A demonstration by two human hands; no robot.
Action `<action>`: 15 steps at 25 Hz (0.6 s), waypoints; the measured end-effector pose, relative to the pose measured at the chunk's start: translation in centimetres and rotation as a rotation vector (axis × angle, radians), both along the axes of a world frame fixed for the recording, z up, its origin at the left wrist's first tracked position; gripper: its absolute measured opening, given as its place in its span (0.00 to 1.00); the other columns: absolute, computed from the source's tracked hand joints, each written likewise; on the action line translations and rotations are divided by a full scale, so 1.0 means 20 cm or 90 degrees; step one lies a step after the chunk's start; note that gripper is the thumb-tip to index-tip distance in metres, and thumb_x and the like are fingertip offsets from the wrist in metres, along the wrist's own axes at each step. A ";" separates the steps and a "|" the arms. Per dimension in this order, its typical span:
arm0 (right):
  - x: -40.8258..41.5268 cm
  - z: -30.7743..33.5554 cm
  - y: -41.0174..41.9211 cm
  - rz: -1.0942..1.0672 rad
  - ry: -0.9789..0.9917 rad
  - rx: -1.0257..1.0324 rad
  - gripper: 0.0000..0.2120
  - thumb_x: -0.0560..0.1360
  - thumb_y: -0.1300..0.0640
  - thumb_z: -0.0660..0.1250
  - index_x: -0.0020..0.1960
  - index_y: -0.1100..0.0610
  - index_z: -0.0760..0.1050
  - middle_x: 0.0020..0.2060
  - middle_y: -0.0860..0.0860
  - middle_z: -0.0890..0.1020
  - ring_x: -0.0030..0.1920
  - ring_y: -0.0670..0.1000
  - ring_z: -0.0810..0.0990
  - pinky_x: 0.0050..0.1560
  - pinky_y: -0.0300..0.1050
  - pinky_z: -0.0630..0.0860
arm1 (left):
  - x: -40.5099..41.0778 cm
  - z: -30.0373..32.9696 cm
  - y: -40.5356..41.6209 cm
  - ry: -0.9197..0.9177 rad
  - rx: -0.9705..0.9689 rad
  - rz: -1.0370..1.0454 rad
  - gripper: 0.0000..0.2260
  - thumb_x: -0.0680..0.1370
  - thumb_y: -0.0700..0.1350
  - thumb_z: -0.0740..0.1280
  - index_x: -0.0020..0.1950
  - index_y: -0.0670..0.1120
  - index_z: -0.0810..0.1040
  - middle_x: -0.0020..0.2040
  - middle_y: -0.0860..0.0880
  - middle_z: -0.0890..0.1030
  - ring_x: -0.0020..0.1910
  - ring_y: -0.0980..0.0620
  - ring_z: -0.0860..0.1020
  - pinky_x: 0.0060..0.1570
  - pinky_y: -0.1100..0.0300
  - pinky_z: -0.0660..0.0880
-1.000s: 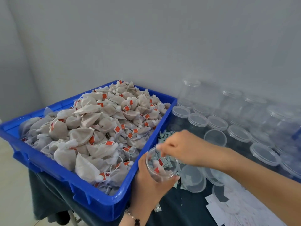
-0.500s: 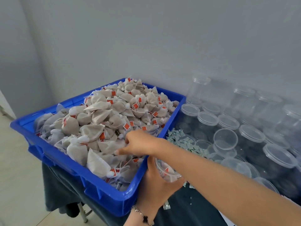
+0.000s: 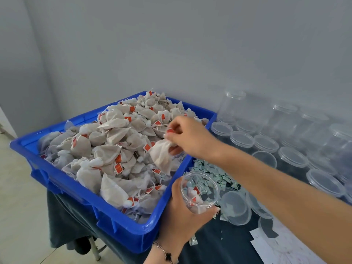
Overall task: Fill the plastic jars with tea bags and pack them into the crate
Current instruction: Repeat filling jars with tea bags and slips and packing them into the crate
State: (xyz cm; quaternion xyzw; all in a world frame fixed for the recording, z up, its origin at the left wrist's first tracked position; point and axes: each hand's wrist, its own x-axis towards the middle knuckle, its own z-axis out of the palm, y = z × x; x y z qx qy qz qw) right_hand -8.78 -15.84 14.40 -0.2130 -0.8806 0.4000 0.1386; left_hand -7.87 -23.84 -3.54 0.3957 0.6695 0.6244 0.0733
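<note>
**A:** So where's the jar [image 3: 200, 191] at right now?

**B:** In the left hand [image 3: 182, 212], just past the near right corner of the blue bin [image 3: 122, 225]. Fingers and thumb curl round its wall, mouth up and tipped a bit toward the camera. A couple of tea bags with red tags sit inside.

**A:** And the right hand [image 3: 190, 138]?

**B:** Over the bin's right side, fingers pinching one bag [image 3: 162, 157] by its top, so it hangs above the heap [image 3: 114, 149]. There's a red tag right at the fingertips too.

**A:** Any room between the two?

**B:** Yeah, the bin's right rim runs between the bag and the jar, and the air over that rim is open. The heap stands higher than the rim in the middle.

**A:** What's around the edges?

**B:** Right of the jar there's a scatter of small pale packets [image 3: 213, 172] on the dark cloth [image 3: 219, 244], then loose lids [image 3: 236, 208] just beside it. Further right and back, rows of lidded empty jars [image 3: 266, 143] run along the wall [image 3: 171, 44]. White paper [image 3: 282, 248] lies at the near right. The bin's left end overhangs the table, with floor [image 3: 21, 206] below.
</note>
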 end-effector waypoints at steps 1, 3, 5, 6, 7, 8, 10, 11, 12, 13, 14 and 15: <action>0.04 0.04 0.02 -0.010 0.004 0.035 0.03 0.78 0.61 0.64 0.47 0.56 0.70 0.39 0.51 0.79 0.29 0.43 0.81 0.33 0.36 0.80 | 0.00 0.00 0.00 -0.005 -0.002 0.000 0.35 0.56 0.65 0.75 0.58 0.68 0.63 0.55 0.74 0.71 0.57 0.75 0.69 0.48 0.84 0.64; 0.13 0.10 0.07 -0.037 0.012 0.075 0.04 0.76 0.61 0.66 0.44 0.54 0.72 0.38 0.50 0.80 0.28 0.43 0.81 0.31 0.35 0.78 | 0.00 0.00 0.00 -0.003 -0.002 0.003 0.36 0.56 0.65 0.75 0.60 0.67 0.63 0.55 0.70 0.72 0.58 0.73 0.70 0.50 0.82 0.65; 0.22 0.10 0.10 -0.040 -0.026 0.064 0.03 0.75 0.59 0.68 0.45 0.55 0.74 0.36 0.51 0.81 0.28 0.45 0.81 0.29 0.36 0.78 | 0.00 -0.01 0.00 0.009 0.000 0.013 0.36 0.57 0.65 0.75 0.60 0.66 0.64 0.55 0.68 0.72 0.57 0.72 0.71 0.50 0.81 0.66; 0.25 0.08 0.10 -0.025 -0.083 0.048 0.04 0.75 0.57 0.68 0.46 0.55 0.74 0.36 0.53 0.81 0.29 0.47 0.82 0.29 0.37 0.78 | 0.00 -0.01 0.00 0.017 -0.004 0.016 0.36 0.57 0.65 0.75 0.60 0.65 0.64 0.55 0.68 0.73 0.56 0.72 0.72 0.50 0.81 0.67; 0.28 0.05 0.09 -0.007 -0.166 0.039 0.07 0.75 0.53 0.69 0.48 0.55 0.74 0.38 0.53 0.82 0.30 0.48 0.83 0.29 0.38 0.78 | 0.00 0.00 0.00 0.027 -0.009 0.021 0.36 0.57 0.66 0.75 0.61 0.63 0.64 0.54 0.68 0.73 0.56 0.71 0.73 0.50 0.80 0.68; 0.30 0.01 0.08 0.007 -0.256 0.049 0.10 0.74 0.48 0.68 0.50 0.54 0.74 0.40 0.52 0.82 0.31 0.48 0.83 0.30 0.38 0.79 | 0.00 0.00 0.00 0.036 -0.015 0.025 0.36 0.57 0.67 0.74 0.61 0.60 0.66 0.54 0.68 0.73 0.55 0.71 0.73 0.50 0.79 0.68; 0.30 -0.06 0.07 0.008 -0.331 0.125 0.12 0.75 0.44 0.66 0.50 0.51 0.75 0.42 0.47 0.82 0.32 0.46 0.83 0.30 0.36 0.79 | -0.01 0.00 0.00 0.044 -0.023 0.024 0.38 0.57 0.67 0.74 0.63 0.56 0.68 0.54 0.68 0.72 0.56 0.73 0.71 0.50 0.81 0.66; 0.27 -0.08 0.08 -0.002 -0.303 0.175 0.10 0.76 0.45 0.65 0.49 0.51 0.76 0.42 0.46 0.81 0.32 0.44 0.83 0.30 0.34 0.77 | -0.01 0.00 -0.01 0.040 -0.026 0.018 0.39 0.57 0.67 0.74 0.64 0.56 0.67 0.55 0.68 0.72 0.57 0.73 0.70 0.51 0.81 0.66; 0.23 -0.09 0.08 -0.012 -0.257 0.217 0.08 0.77 0.47 0.64 0.50 0.51 0.76 0.44 0.45 0.81 0.33 0.43 0.81 0.32 0.33 0.75 | -0.01 0.00 -0.01 0.031 -0.031 0.009 0.40 0.57 0.66 0.74 0.64 0.56 0.67 0.56 0.67 0.72 0.58 0.72 0.70 0.52 0.81 0.65; 0.18 -0.10 0.09 -0.009 -0.217 0.243 0.08 0.77 0.50 0.64 0.52 0.52 0.76 0.47 0.46 0.81 0.36 0.43 0.80 0.35 0.33 0.75 | -0.01 0.01 -0.01 0.023 -0.034 0.003 0.40 0.56 0.66 0.74 0.64 0.57 0.66 0.57 0.66 0.72 0.59 0.72 0.70 0.53 0.81 0.65; 0.12 -0.12 0.09 0.011 -0.198 0.258 0.09 0.77 0.53 0.63 0.55 0.53 0.76 0.50 0.48 0.81 0.40 0.43 0.80 0.40 0.36 0.76 | -0.01 0.01 -0.01 0.022 -0.034 0.002 0.40 0.56 0.66 0.75 0.64 0.56 0.67 0.57 0.66 0.72 0.59 0.72 0.70 0.52 0.81 0.65; 0.05 -0.14 0.09 0.046 -0.205 0.275 0.10 0.77 0.56 0.63 0.58 0.55 0.76 0.52 0.49 0.81 0.44 0.45 0.80 0.46 0.41 0.78 | -0.01 0.01 -0.02 0.027 -0.030 0.005 0.39 0.56 0.65 0.75 0.64 0.55 0.68 0.56 0.67 0.72 0.58 0.73 0.70 0.51 0.81 0.65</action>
